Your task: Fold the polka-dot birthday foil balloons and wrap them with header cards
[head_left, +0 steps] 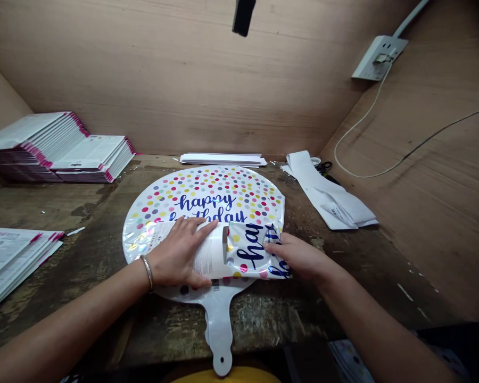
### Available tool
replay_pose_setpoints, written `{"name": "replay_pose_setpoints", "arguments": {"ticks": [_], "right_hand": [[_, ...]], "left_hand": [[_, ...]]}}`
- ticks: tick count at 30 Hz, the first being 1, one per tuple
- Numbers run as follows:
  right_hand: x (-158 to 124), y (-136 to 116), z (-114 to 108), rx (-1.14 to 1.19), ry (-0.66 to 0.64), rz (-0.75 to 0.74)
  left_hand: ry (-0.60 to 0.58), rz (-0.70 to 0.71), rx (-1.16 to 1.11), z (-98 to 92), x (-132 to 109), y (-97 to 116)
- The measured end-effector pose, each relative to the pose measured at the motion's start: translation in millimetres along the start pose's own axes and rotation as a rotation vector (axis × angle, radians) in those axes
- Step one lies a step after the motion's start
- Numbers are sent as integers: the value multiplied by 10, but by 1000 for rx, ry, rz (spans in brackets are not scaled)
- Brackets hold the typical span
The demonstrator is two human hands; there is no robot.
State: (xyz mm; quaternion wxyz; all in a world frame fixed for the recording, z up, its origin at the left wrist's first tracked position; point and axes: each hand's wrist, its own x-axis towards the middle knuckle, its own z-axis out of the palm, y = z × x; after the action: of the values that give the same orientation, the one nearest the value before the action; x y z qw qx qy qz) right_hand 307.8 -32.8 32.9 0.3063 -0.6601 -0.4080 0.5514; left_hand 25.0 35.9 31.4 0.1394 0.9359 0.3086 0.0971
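Flat, both hands press a glossy folded foil balloon.

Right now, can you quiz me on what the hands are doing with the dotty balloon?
1. True or false: the left hand wears a thin silver metal bangle at its wrist.
2. What does the right hand touch? A the folded, dotted foil flap; B a wall socket; C scissors.
3. Fill in: blue letters on the round white dotted foil balloon read "happy ____".
Key: 1 true; 2 A; 3 birthday.
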Motion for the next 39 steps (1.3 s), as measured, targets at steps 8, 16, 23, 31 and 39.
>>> {"name": "replay_pose_setpoints", "arguments": {"ticks": [8,16,23,31,39], "right_hand": [[-33,-56,255,-1039,489,-720],[52,-85,328,-1114,-58,-838],[-36,-166,323,-1048,-247,-936],[260,-195,720,-1113,-89,-1022],[-148,-20,108,-660,463,-417]], "left_hand": [[5,1,2,36,-11,-59],[14,0,-3,66,1,-65],[1,40,14,55,44,-124],[-21,34,-12,101,42,-97],[-2,5,-56,133,-17,-145]]}}
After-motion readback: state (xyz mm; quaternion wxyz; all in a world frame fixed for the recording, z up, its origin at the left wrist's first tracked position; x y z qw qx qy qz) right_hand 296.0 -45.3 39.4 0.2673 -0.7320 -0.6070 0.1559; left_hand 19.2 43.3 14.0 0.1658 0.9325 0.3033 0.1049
